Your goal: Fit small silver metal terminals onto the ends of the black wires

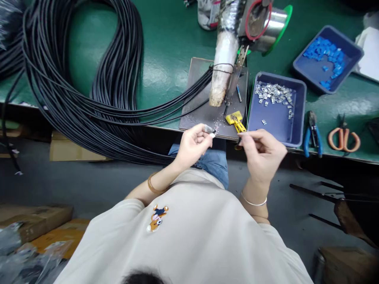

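My left hand (195,144) is closed at the bench's front edge, its finger and thumb pinched by a short dark piece too small to make out. To its right my right hand (262,152) is closed too, thumb against forefinger, with a small dark bit at the tips that I cannot identify. Between and just beyond the hands lies a yellow tool (236,120) on a dark board (195,112). Black cables (166,108) run from the left onto the board, their ends beside a white wrapped nozzle (222,71). A blue tray (275,130) of small metal connectors stands beyond my right hand.
Large black cable coils (118,59) cover the left side. At the right are a tray (337,79) of blue parts, blue-handled pliers (312,134) and orange-handled scissors (344,136). A metal spool (274,29) stands at the back. Cartons (38,221) sit on the floor.
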The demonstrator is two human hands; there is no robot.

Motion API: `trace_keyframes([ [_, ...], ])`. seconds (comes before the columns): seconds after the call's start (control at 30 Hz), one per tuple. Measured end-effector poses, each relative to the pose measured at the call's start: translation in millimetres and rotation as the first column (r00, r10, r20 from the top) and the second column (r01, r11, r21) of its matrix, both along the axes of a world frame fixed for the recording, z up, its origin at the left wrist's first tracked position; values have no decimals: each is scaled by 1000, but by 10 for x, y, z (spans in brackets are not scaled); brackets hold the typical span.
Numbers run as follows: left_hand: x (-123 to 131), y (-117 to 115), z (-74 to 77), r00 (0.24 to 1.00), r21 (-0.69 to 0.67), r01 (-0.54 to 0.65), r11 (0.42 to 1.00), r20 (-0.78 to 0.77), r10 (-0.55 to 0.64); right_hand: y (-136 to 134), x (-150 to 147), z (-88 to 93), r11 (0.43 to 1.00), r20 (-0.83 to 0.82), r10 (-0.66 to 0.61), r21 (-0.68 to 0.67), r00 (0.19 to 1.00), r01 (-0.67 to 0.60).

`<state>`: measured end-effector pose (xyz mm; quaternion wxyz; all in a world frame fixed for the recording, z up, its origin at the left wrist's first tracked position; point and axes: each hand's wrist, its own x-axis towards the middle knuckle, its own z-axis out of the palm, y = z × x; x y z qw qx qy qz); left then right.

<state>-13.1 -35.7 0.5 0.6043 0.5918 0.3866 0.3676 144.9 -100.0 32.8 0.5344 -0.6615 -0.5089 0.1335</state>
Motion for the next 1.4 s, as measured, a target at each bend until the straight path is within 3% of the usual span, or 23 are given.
trace_keyframes([
  [0.07,-22,34,-94,981,-237,-21,971,184,66,37,-52,-102,996,74,69,-67,995,-64],
  [0.17,-16,46,-132,961,-326,36,945,272,57,91,-115,-227,985,122,149,-108,981,-136],
  [0.3,28,55,-120,961,-291,78,954,277,6,125,-162,-296,982,122,164,-118,979,-150],
  [0.53,72,69,-88,962,-265,138,954,266,-65,113,-111,-247,986,142,142,-106,980,-128],
  [0.7,91,52,-83,956,-258,166,952,278,-92,123,83,-191,994,-38,-105,24,994,106],
  [0.77,98,55,-92,956,-260,160,952,280,-85,121,118,-174,988,-54,-145,38,988,148],
  [1.03,117,99,-94,948,-234,167,958,306,-90,47,-50,-215,996,123,74,-55,990,-68],
  [1.4,137,112,-158,942,-152,110,982,332,-54,14,27,-251,992,351,118,10,929,-130],
])
